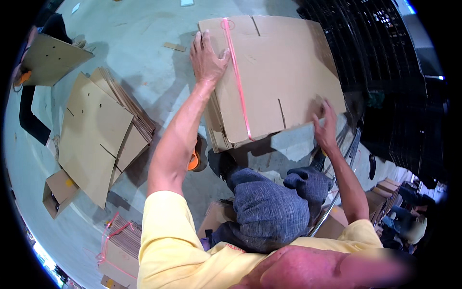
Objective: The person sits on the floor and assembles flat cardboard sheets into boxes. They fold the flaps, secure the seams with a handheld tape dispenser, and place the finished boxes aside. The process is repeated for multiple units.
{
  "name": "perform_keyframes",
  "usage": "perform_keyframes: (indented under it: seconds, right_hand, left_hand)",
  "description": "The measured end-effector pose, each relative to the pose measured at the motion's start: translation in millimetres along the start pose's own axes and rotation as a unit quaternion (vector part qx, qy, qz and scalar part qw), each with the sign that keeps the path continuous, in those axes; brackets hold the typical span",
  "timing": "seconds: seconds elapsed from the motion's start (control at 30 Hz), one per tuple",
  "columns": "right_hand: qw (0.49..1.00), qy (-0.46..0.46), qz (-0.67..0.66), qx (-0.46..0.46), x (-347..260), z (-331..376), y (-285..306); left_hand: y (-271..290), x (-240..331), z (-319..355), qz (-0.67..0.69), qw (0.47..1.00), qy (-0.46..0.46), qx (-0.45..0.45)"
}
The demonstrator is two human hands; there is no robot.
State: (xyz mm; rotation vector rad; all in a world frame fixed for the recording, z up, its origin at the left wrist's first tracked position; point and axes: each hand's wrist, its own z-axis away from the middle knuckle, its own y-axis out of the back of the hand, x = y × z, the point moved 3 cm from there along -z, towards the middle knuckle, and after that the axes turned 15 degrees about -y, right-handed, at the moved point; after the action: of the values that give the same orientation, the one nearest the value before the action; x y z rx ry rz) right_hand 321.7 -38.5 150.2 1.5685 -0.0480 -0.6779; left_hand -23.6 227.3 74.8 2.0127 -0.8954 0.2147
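At the upper centre of the frame, could easily skew the cardboard stack (288, 72) by uneven pushing, with the left hand (210, 62) splay-fingered on its left edge, the right hand (327, 127) loose-fingered by its lower right corner, contact unclear, and only one pink strap (237, 76) visible, set off-centre.

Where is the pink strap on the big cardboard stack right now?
In the head view, the pink strap runs from far edge to near edge across the left part of the cardboard stack, just right of the left hand.
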Motion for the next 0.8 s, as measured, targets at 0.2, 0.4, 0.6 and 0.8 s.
perform_keyframes:
  seconds: [0.2,0.4,0.6,0.8]
  right_hand:
    - [0.965,0.255,-0.052,-0.020,-197.0,-115.9,-74.8]
    - [0.976,0.202,0.073,0.033,-183.6,-180.7,-138.4]
    - [0.970,0.176,0.107,0.131,-160.6,-214.0,-122.6]
    - [0.969,-0.187,0.131,0.097,23.5,-251.2,-58.4]
  left_hand:
    - [-20.7,-31.2,25.8,0.385,0.878,0.281,-0.052]
    - [-19.0,-9.2,54.7,0.319,0.918,0.234,0.015]
    - [1.3,23.2,78.9,0.291,0.925,0.246,0.003]
    - [31.3,101.4,115.2,0.193,0.964,0.178,-0.054]
